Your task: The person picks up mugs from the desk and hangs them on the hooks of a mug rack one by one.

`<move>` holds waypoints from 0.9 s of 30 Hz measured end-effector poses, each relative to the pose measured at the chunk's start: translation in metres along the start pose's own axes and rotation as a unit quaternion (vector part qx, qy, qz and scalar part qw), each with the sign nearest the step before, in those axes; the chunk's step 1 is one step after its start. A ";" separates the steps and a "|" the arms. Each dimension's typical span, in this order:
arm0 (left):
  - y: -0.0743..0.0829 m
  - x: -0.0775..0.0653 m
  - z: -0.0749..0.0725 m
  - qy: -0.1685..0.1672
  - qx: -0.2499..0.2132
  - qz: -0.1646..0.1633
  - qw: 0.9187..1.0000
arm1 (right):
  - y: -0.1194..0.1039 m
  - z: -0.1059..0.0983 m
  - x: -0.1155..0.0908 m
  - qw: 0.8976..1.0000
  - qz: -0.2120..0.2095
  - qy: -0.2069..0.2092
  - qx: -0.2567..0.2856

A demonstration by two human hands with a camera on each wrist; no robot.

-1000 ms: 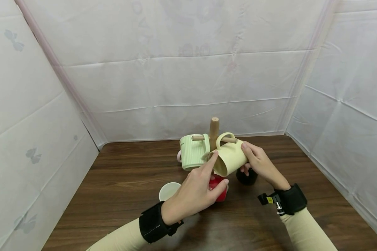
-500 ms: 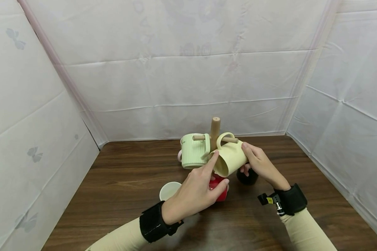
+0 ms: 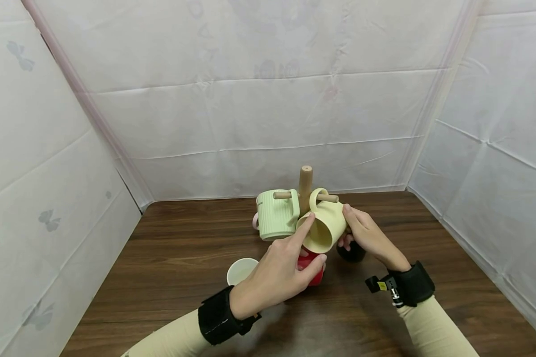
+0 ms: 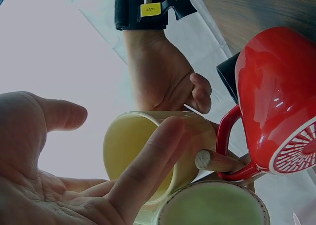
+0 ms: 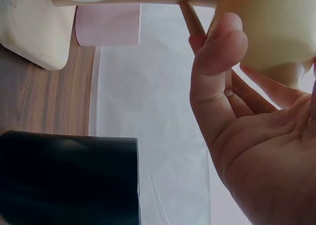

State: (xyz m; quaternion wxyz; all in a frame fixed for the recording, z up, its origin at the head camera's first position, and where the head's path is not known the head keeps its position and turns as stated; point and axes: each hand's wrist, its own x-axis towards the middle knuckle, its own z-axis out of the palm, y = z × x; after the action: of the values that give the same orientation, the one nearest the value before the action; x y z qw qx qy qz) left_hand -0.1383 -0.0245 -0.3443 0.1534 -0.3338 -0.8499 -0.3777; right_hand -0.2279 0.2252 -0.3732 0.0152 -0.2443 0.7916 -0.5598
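A pale yellow mug (image 3: 335, 223) is tilted at the right of a wooden mug tree (image 3: 305, 181), its mouth toward my left hand. Its handle loop is around or beside the right-hand peg (image 3: 328, 198). With thumb and fingers my right hand (image 3: 370, 238) grips the mug near its base. My left hand (image 3: 274, 272) has its index finger extended to the mug's rim and its thumb held apart. A ribbed light green mug (image 3: 274, 218) hangs on the left peg. Below the yellow mug a red mug (image 4: 281, 86) has its handle round a lower peg.
A black cylindrical cup (image 5: 69, 178) is on the table under my right hand. A white cup (image 3: 240, 270), partly hidden by my left hand, is to the left. Behind the green mug a pink mug (image 5: 108, 24) shows. White sheeting (image 3: 250, 119) encloses the wooden table.
The yellow mug has turned slightly, its mouth now facing more toward the front. My right hand has shifted a little left with it; my left hand has barely moved.
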 end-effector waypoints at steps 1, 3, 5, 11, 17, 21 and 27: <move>0.000 0.000 0.000 0.000 -0.003 0.001 1.000 | 0.000 0.000 0.000 1.000 -0.001 0.000 0.001; 0.000 0.000 0.000 -0.001 -0.006 0.003 1.000 | 0.001 0.001 0.000 1.000 -0.003 0.001 0.002; 0.000 0.000 0.000 -0.001 -0.007 0.005 1.000 | 0.001 0.001 0.000 1.000 -0.005 0.002 0.004; 0.000 0.000 0.000 -0.002 -0.008 0.002 1.000 | 0.003 0.001 0.000 1.000 -0.007 -0.002 0.010; 0.000 0.000 0.000 -0.004 -0.011 0.000 1.000 | 0.003 0.000 0.000 1.000 -0.008 -0.006 0.012; 0.000 0.000 0.000 -0.003 -0.022 0.000 1.000 | 0.004 0.000 -0.001 1.000 -0.010 -0.008 0.014; -0.002 -0.001 -0.003 0.014 -0.059 0.013 0.998 | 0.007 -0.004 -0.004 1.000 -0.015 -0.002 0.023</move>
State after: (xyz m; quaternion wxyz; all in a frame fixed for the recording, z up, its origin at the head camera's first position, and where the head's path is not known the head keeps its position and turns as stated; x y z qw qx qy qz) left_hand -0.1389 -0.0286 -0.3443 0.1505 -0.3479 -0.8196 -0.4297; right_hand -0.2283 0.2318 -0.3789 0.0136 -0.2573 0.7748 -0.5774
